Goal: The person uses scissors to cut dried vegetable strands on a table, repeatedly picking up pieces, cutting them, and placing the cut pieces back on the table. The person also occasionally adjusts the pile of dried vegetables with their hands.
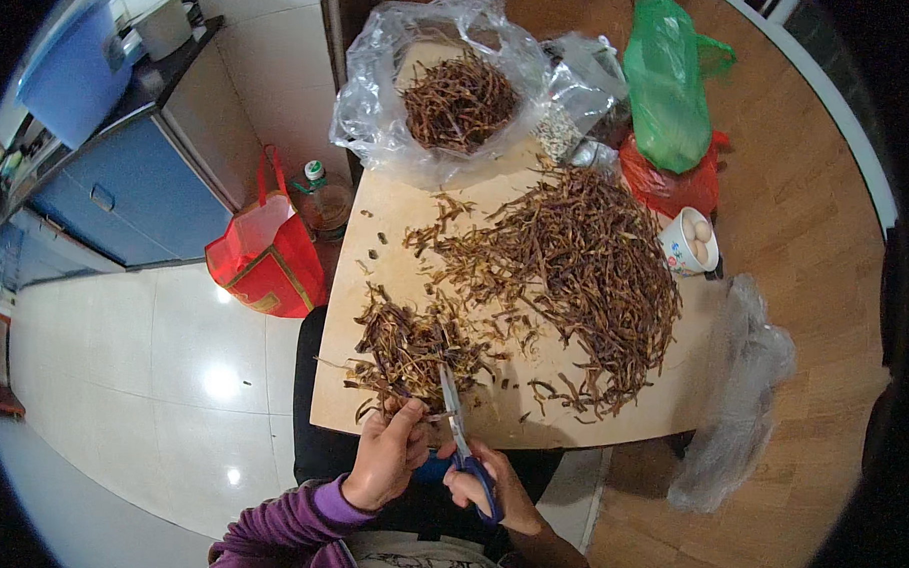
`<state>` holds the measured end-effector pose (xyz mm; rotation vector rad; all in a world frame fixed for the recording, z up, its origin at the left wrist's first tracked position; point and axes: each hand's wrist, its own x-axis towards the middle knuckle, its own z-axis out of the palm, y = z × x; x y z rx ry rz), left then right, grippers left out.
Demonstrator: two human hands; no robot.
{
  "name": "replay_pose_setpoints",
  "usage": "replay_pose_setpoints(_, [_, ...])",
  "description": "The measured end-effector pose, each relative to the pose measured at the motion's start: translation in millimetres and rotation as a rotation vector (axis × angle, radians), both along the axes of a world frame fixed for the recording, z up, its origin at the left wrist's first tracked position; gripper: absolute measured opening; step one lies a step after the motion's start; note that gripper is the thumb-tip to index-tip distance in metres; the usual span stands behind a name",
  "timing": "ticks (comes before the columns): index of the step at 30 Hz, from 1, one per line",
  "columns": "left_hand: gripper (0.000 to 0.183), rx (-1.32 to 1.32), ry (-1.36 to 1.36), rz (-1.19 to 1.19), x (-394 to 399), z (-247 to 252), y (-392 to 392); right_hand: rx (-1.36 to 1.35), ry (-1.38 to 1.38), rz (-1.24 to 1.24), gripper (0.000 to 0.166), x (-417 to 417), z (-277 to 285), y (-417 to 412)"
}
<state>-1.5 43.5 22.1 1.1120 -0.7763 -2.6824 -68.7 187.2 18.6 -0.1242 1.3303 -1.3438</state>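
My left hand (388,451) pinches a thin dried brown vegetable strip (441,416) at the table's near edge. My right hand (513,496) grips scissors (464,449) with dark blue handles, fingers through the loops. The blades point away from me, right at the strip's end; whether they are cutting into it I cannot tell. Just beyond my left hand lies a small tangled heap of dried strips and scraps (404,342). A much larger heap of brown strips (590,274) spreads over the right of the wooden table (382,195), with short bits scattered between the two.
At the table's far side, a clear plastic bag (363,108) holds more strips (461,100). Green (668,89) and red plastic bags (661,182) and a paper cup of eggs (681,243) line the right. A clear bag (736,399) overhangs the right edge. A red tote (271,259) stands left.
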Motion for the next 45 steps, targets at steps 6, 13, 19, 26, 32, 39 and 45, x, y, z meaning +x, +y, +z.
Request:
replay_pose_setpoints(6, [0.015,0.060,-0.002,-0.019,-1,-2,-4,0.048,0.286,0.055,0.028,1,-2,1])
replay_pose_setpoints(13, [0.021,0.455,0.221,-0.025,-3,17,-34,-0.009,0.170,-0.104,0.026,-15,0,19])
replay_pose_setpoints(19, [0.016,0.372,0.268,0.022,-29,34,-88,-0.102,0.075,-0.125,0.027,-23,-2,32])
replay_pose_setpoints(26, [0.020,-0.022,0.438,0.082,-202,45,-203,-0.247,0.259,-0.125,0.043,-16,-78,49])
replay_pose_setpoints(32, [0.051,-1.102,0.246,-0.201,-253,78,-237,-0.448,0.280,-0.344,0.043,-18,-48,52])
replay_pose_setpoints(39, [0.025,-0.712,0.323,-0.304,-227,70,-195,-0.555,0.251,-0.377,0.027,-36,-28,53])
replay_pose_setpoints(45, [0.018,-1.754,0.241,-0.908,-183,16,-159,-0.052,0.154,-0.160,0.028,-48,7,53])
